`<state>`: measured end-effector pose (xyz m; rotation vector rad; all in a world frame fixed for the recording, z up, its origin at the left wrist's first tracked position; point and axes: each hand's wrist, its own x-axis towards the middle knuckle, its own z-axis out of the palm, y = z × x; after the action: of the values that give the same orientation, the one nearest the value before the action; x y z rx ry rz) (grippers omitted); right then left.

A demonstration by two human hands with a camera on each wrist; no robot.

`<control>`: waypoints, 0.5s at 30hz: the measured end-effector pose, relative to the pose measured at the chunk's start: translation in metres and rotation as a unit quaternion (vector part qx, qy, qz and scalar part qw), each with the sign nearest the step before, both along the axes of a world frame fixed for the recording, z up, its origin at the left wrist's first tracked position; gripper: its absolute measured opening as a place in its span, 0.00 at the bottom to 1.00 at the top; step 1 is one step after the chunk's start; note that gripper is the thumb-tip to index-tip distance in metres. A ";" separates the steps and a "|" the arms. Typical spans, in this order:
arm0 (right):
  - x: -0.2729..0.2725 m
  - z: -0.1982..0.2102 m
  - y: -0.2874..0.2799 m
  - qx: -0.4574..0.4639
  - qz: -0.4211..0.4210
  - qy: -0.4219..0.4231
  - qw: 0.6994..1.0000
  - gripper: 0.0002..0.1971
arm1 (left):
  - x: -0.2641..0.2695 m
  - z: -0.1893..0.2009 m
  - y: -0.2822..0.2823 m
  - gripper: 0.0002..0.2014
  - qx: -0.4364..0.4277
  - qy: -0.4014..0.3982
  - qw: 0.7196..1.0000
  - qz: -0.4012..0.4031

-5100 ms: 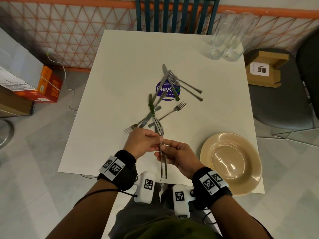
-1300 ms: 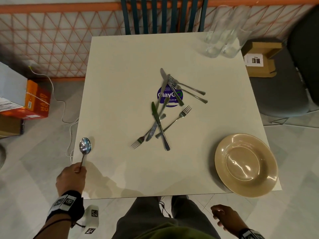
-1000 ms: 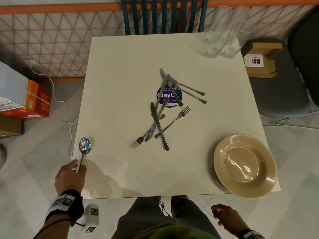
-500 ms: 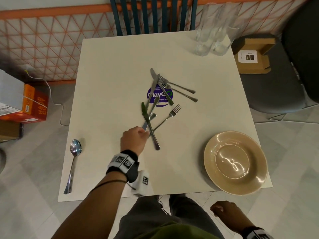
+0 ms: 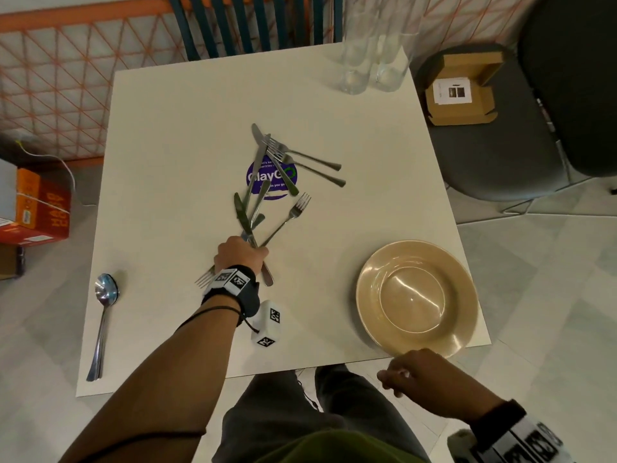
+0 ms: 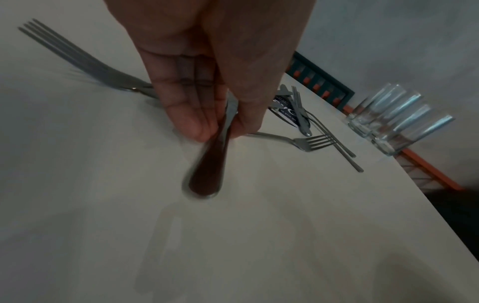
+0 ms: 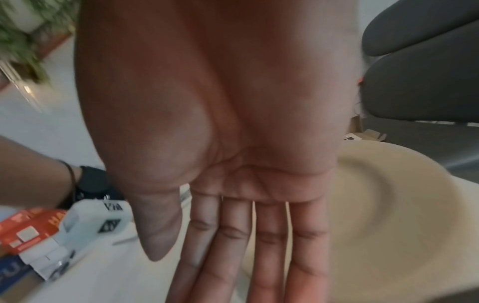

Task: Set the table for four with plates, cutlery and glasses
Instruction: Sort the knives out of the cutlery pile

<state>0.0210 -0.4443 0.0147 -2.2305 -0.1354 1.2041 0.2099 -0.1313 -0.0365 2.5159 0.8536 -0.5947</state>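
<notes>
My left hand point(image 5: 251, 250) reaches into the cutlery pile at the table's middle and pinches the handle of a knife point(image 5: 239, 210). The left wrist view shows its fingertips point(image 6: 197, 131) closed on the blurred knife handle point(image 6: 204, 174). A fork point(image 5: 204, 279) lies under that hand, tines toward me. More knives and forks point(image 5: 293, 155) lie crossed further back. A spoon point(image 5: 101, 315) lies alone at the near left edge. A beige plate point(image 5: 460, 295) sits at the near right. My right hand point(image 5: 395, 379) hovers empty by the plate's near rim, with the fingers point(image 7: 233, 246) straight.
Tall clear glasses point(image 5: 369, 58) stand grouped at the far right corner of the white table point(image 5: 173, 135). A blue chair point(image 5: 253, 25) is at the far side, a dark chair with a cardboard box point(image 5: 462, 91) to the right, and an orange box point(image 5: 43, 208) on the floor left.
My left hand let go of the spoon at the near left edge, swung right to the pile and took hold of a knife handle. My right hand rose toward the plate.
</notes>
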 end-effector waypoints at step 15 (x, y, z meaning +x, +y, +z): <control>0.156 0.019 0.137 0.232 -0.357 0.058 0.903 0.13 | -0.028 0.066 -0.020 0.06 -0.205 -0.171 0.957 -0.112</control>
<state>0.1774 -0.3077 0.0340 -1.5593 0.3799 0.7783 0.1823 -0.1512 0.0296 2.2470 0.2840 -0.3410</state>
